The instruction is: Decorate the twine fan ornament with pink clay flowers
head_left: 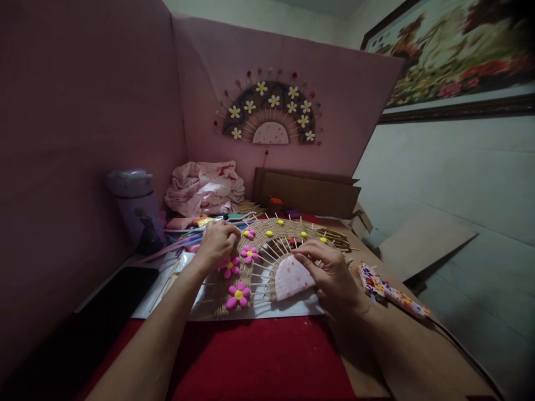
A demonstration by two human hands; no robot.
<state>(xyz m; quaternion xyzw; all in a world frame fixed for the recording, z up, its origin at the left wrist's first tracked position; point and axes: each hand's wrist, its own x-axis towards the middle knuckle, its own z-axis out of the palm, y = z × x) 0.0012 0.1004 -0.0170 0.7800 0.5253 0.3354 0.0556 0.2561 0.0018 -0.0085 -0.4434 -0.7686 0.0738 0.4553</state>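
Flat on the red-covered bench (267, 356): half-round woven straw fan (288, 227), straight edge toward the body, arc away, with thin wooden sticks (267, 253) raying out from its middle. Under the fan's near edge, a white paper sheet (292, 309). At the fan's left rim, left grip (217, 242), fingers curled down onto the weave; cannot tell whether closed on anything. Over the fan's middle, right grip (330, 275), fingers loosely stretched, tips among the sticks just above the pink dotted half-disc (288, 278); cannot tell whether pinching one. Much nearer the fan's hub than the left grip. Along the fan's left arc, pink petalled flowers with yellow centres (238, 294), the upper ones beside the left grip. On the fan's far arc, small yellow dots (269, 233).
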